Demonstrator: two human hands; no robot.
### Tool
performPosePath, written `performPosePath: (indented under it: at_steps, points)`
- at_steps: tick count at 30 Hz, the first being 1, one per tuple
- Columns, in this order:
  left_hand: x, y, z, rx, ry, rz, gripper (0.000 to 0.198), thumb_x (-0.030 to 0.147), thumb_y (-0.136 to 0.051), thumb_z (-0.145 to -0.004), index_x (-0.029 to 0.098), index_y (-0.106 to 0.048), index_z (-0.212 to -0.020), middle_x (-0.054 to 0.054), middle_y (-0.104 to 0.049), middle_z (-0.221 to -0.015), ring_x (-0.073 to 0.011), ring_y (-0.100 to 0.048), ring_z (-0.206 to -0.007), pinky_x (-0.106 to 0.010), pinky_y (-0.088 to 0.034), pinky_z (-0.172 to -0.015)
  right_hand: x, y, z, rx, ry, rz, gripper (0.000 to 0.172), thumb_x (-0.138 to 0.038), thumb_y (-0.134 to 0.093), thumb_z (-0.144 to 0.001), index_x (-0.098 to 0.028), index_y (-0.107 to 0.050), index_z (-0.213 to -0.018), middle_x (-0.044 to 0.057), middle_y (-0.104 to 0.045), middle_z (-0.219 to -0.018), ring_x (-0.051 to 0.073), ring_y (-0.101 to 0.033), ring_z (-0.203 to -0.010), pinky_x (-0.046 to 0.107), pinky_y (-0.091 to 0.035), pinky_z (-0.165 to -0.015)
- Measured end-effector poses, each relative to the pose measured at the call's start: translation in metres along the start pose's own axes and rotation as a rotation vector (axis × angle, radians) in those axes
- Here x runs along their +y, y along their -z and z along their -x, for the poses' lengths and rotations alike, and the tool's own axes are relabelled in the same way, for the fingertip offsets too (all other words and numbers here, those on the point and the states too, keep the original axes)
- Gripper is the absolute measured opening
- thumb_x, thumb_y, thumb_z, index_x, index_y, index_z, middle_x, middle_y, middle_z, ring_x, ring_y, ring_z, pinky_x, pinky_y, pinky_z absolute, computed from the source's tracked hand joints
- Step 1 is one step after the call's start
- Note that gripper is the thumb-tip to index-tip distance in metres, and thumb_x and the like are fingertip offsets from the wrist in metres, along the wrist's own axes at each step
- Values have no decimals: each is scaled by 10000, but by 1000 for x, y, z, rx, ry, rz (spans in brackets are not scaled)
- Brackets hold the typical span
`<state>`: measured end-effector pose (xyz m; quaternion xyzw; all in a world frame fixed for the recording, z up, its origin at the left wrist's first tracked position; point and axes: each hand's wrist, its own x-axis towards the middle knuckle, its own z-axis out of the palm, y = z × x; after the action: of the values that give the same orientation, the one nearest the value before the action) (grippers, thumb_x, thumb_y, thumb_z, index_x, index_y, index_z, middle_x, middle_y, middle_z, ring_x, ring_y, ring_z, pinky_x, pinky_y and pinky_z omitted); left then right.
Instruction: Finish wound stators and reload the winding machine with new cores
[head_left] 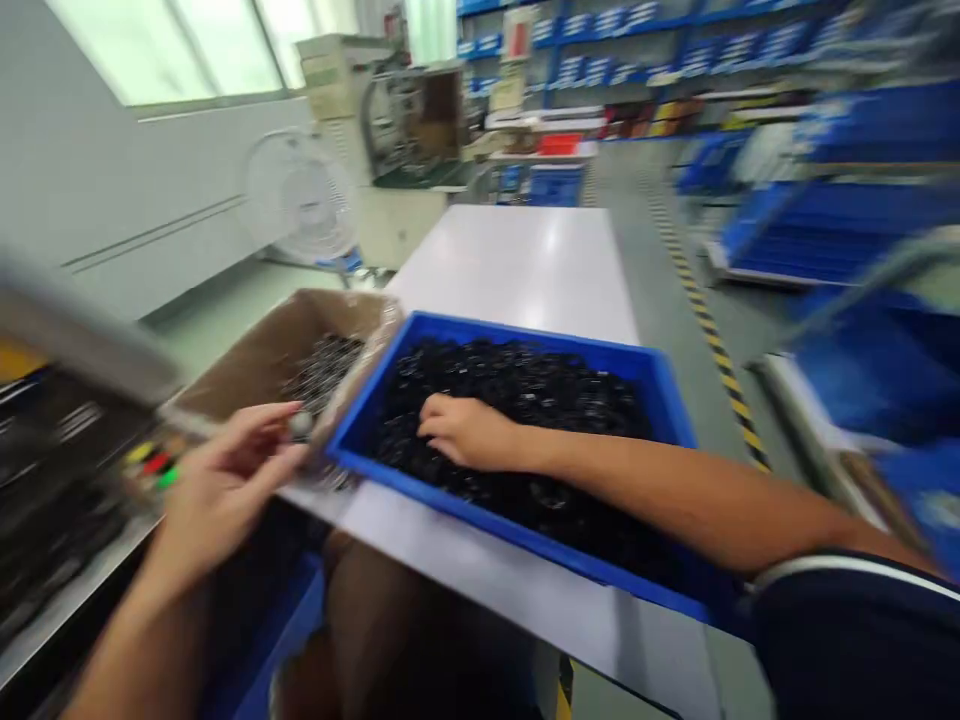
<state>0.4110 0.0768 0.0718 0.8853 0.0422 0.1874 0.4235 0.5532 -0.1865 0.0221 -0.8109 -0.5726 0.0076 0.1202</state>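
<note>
While left hand point(225, 482) pinches grey piece point(301, 424) over near rim of box point(247, 355), right hand point(465, 432) lies in bin point(667, 395), fingers curled into black parts point(540, 385); whether grasping, cannot tell. Risks: fingertip pinch light, piece may slip into box-bin gap; arm weight may shove bin.

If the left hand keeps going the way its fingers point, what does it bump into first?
Probably the plastic-lined rim of the cardboard box, right beside the blue bin. The left hand, pinching a small grey piece, points at it. Blur makes the depth uncertain.
</note>
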Motion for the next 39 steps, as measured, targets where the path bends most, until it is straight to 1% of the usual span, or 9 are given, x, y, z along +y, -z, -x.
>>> performPosePath:
  at_steps: [2,4,7,11,14,20,25,30,39]
  points:
    - [5,-26,36,26,95,395,363,359,-797,-773,306,-730,-1125,-16,-768,-1009,-194,-716,-874,-289,-590,-782,2,-3,0,131,29,-29,197,-97,-520,-941,-59,-693,-1027,182,-665,-1052,214,-669,-916,360,-572,-799]
    - [5,-47,61,58,116,685,390,334,-835,-743,245,-739,-1110,-69,-759,-1113,-197,-717,-963,-290,-582,-867,-3,-3,-1,382,68,-140,165,-159,-551,-947,-129,-702,-1006,113,-674,-985,172,-662,-843,315,-577,-749]
    - [5,-60,88,98,155,877,414,284,-866,-717,213,-742,-1105,-97,-759,-1123,-189,-715,-968,-290,-579,-881,-32,6,1,519,135,-285,121,-196,-589,-937,-178,-698,-987,69,-688,-922,139,-647,-742,277,-571,-674]
    - [11,-62,110,72,213,979,425,298,-857,-738,222,-736,-1139,-87,-769,-1083,-166,-726,-842,-274,-591,-770,-81,15,10,542,239,-419,105,-180,-604,-930,-206,-682,-996,51,-717,-901,146,-669,-754,288,-586,-683]
    - [17,-69,118,37,252,1048,473,272,-912,-655,216,-749,-1095,-82,-777,-1078,-167,-736,-827,-275,-604,-758,-99,12,17,547,320,-472,125,-144,-612,-930,-212,-669,-1017,52,-724,-926,147,-689,-806,281,-597,-695]
    - [29,-89,125,53,275,1085,565,209,-984,-480,194,-764,-1000,-38,-785,-871,-151,-726,-736,-272,-620,-719,-101,4,27,565,441,-477,191,-80,-640,-898,-184,-679,-1053,60,-693,-945,154,-691,-891,284,-607,-730]
    - [30,-94,129,97,249,1085,551,246,-986,-484,204,-766,-987,-32,-783,-858,-160,-725,-742,-298,-624,-743,-102,6,31,547,442,-448,257,-58,-629,-888,-195,-681,-1100,59,-690,-962,155,-687,-888,279,-610,-740]
    - [28,-91,131,132,195,1077,507,255,-974,-527,212,-766,-988,-41,-795,-893,-183,-750,-784,-300,-628,-751,-102,6,32,459,506,-424,421,-152,-665,-884,-190,-575,-1293,117,-671,-1095,215,-674,-1015,323,-627,-746]
    - [23,-89,133,93,279,1038,576,312,-986,-498,205,-774,-1023,-60,-803,-923,-220,-765,-786,-357,-649,-777,-98,3,30,554,587,-239,365,-128,-658,-908,-232,-580,-1249,92,-692,-1064,217,-689,-1012,370,-622,-799]
